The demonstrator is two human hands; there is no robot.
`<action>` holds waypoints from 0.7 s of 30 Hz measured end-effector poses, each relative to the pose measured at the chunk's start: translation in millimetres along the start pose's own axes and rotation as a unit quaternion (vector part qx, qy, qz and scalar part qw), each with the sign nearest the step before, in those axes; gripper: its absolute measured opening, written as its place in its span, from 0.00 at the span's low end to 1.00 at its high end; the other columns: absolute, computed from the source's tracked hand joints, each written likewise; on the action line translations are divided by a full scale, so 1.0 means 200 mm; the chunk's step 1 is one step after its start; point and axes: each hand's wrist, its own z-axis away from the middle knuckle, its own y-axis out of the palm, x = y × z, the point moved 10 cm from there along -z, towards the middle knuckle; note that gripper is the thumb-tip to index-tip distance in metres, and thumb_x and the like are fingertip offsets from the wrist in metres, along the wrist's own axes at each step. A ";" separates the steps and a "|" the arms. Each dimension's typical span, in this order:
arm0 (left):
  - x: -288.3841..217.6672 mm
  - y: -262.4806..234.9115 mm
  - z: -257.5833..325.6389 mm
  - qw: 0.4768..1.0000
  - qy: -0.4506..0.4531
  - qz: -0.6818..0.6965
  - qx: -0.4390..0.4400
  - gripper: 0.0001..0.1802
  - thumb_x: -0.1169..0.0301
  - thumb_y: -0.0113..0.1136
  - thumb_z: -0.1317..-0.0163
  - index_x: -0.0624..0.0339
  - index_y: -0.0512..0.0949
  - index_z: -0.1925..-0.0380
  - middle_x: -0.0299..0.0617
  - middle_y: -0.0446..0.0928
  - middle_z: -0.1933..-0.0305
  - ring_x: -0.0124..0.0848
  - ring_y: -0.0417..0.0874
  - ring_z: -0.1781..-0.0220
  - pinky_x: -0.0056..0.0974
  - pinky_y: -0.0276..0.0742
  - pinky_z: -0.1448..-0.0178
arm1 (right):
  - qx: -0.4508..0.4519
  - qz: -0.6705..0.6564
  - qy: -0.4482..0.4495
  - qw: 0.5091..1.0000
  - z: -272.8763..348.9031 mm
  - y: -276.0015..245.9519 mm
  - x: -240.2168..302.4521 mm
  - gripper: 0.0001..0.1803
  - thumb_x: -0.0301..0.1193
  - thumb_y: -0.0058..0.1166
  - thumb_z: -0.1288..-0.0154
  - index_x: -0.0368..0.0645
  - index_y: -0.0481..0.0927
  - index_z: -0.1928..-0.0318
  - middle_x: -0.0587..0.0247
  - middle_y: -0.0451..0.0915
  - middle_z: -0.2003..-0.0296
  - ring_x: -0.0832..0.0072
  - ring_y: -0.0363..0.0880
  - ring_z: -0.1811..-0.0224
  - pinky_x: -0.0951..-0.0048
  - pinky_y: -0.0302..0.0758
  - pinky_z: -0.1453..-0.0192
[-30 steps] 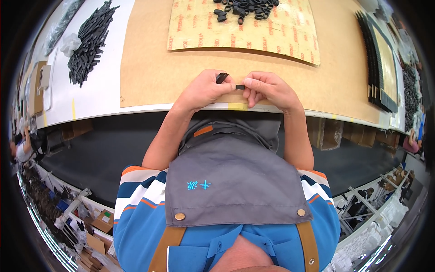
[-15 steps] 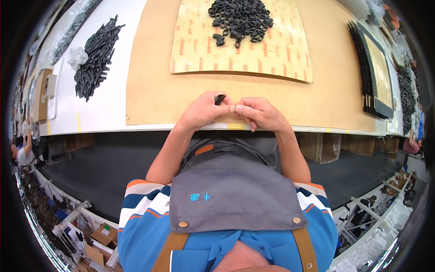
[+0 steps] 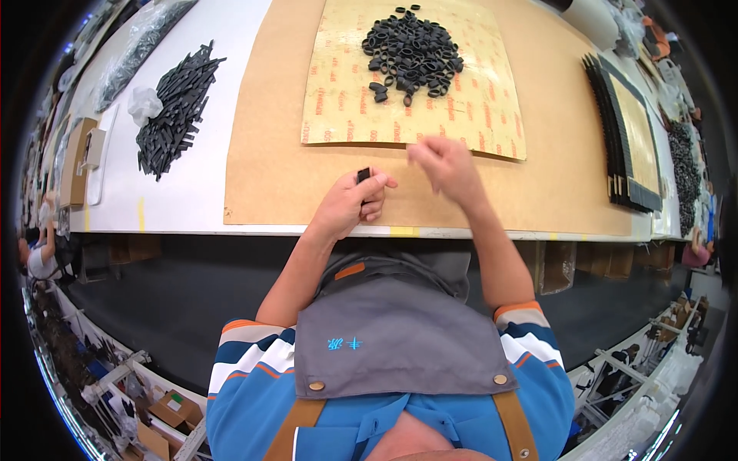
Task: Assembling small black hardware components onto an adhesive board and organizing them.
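Gripping black strips point(image 3: 364, 176), the left hand point(image 3: 350, 203) sits at the frame's centre, its fingers curled around them and the thumb pressed across; the index fingertip pokes out rightward. The right hand point(image 3: 447, 166), blurred, is well apart to the right, fingers bunched; whether they pinch anything I cannot tell. It overlaps the lower edge of the printed yellow sheet point(image 3: 338, 115). Below both hands, the front edge of the white table point(image 3: 184, 209) crosses the frame. Brown paper point(image 3: 273, 180) stretches widely from the left hand to the strip heap point(image 3: 175, 119) at upper left, and rightward to the stacked panels point(image 3: 642, 131). The held strips look dark, narrow and straight; black rings point(image 3: 413, 50), short and oval, pile up at top centre.
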 end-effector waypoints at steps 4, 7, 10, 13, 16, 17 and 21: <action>-0.03 -0.04 0.00 0.994 0.081 0.075 -0.016 0.13 0.65 0.46 0.31 0.65 0.71 0.56 0.36 0.73 0.68 0.25 0.75 0.68 0.31 0.72 0.62 | -0.134 0.116 -0.081 0.981 -0.12 -0.16 0.14 0.13 0.35 0.59 0.42 0.35 0.79 0.69 0.61 0.76 0.80 0.83 0.71 0.77 0.77 0.70 0.72; -0.07 -0.02 0.01 0.981 0.147 0.121 -0.030 0.15 0.66 0.43 0.30 0.66 0.71 0.54 0.43 0.75 0.55 0.31 0.77 0.53 0.37 0.73 0.48 | 0.030 0.026 -0.034 0.999 0.05 0.09 0.11 0.11 0.31 0.60 0.43 0.33 0.80 0.67 0.59 0.80 0.75 0.80 0.77 0.71 0.76 0.74 0.66; -0.04 0.06 -0.03 0.985 0.127 0.112 0.044 0.20 0.64 0.41 0.29 0.67 0.66 0.44 0.45 0.71 0.46 0.32 0.71 0.42 0.40 0.66 0.37 | 0.030 -0.022 -0.054 0.998 0.11 0.24 0.06 0.09 0.29 0.59 0.42 0.33 0.80 0.67 0.60 0.80 0.76 0.80 0.77 0.72 0.77 0.74 0.67; -0.05 0.09 -0.04 0.983 0.140 0.116 0.028 0.19 0.65 0.43 0.29 0.65 0.67 0.44 0.44 0.72 0.48 0.30 0.73 0.47 0.36 0.71 0.43 | -0.004 -0.035 -0.054 0.998 0.11 0.26 0.00 0.07 0.26 0.56 0.42 0.32 0.78 0.69 0.60 0.79 0.76 0.80 0.77 0.77 0.77 0.74 0.72; -0.02 0.06 -0.05 0.984 0.137 0.108 0.036 0.19 0.65 0.43 0.29 0.65 0.67 0.45 0.45 0.72 0.49 0.29 0.74 0.48 0.36 0.72 0.44 | -0.036 -0.100 -0.028 0.994 0.12 0.25 -0.03 0.07 0.26 0.54 0.40 0.33 0.76 0.68 0.61 0.79 0.75 0.81 0.77 0.77 0.79 0.74 0.73; -0.01 0.05 -0.06 0.984 0.137 0.108 0.038 0.19 0.65 0.43 0.29 0.65 0.67 0.45 0.45 0.72 0.49 0.29 0.74 0.48 0.36 0.72 0.44 | -0.051 -0.171 0.012 0.984 0.13 0.24 -0.07 0.07 0.26 0.54 0.39 0.33 0.75 0.67 0.62 0.78 0.75 0.82 0.77 0.76 0.80 0.74 0.73; -0.02 -0.04 -0.04 0.982 0.166 0.069 -0.048 0.15 0.64 0.44 0.29 0.64 0.70 0.52 0.43 0.75 0.57 0.31 0.77 0.56 0.36 0.73 0.51 | -0.038 -0.309 -0.001 0.950 0.12 0.16 -0.12 0.05 0.25 0.51 0.37 0.34 0.73 0.64 0.65 0.76 0.77 0.82 0.77 0.76 0.82 0.75 0.71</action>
